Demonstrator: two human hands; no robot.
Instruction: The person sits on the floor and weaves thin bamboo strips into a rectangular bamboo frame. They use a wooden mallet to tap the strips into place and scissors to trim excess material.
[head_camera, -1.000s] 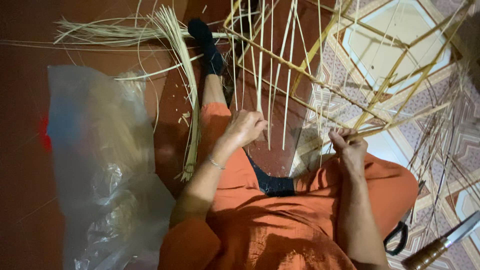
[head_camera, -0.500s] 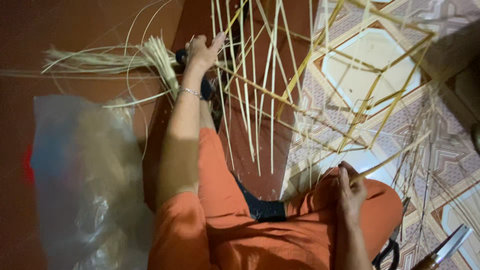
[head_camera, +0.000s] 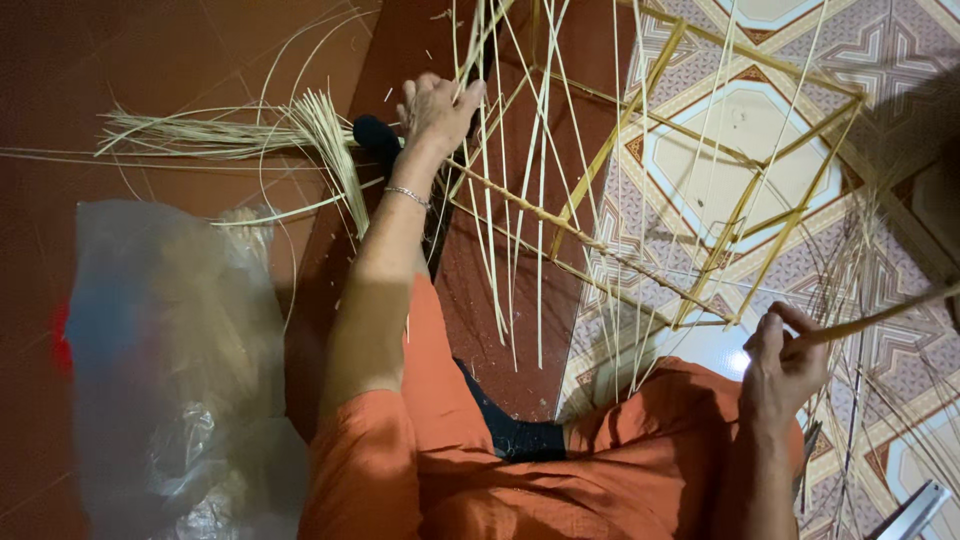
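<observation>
I sit on the floor in orange clothes with a frame of thin bamboo strips (head_camera: 640, 190) spread before me. My left hand (head_camera: 438, 108) is stretched far forward and grips several upright thin strips (head_camera: 500, 200) near the top of the frame, just above my black-socked foot (head_camera: 378, 134). My right hand (head_camera: 785, 360) rests over my right knee and pinches the end of one thicker bamboo strip (head_camera: 880, 315) that runs off to the right.
A bundle of pale loose strips (head_camera: 220, 135) lies on the red floor at the left. A clear plastic bag (head_camera: 170, 370) sits at my left side. Patterned tiles (head_camera: 740, 130) lie under the frame. A metal blade (head_camera: 915, 510) shows at the bottom right.
My left hand went from my knee out to the far strips and has closed on them. My right hand shifted right and took hold of the thicker strip.
</observation>
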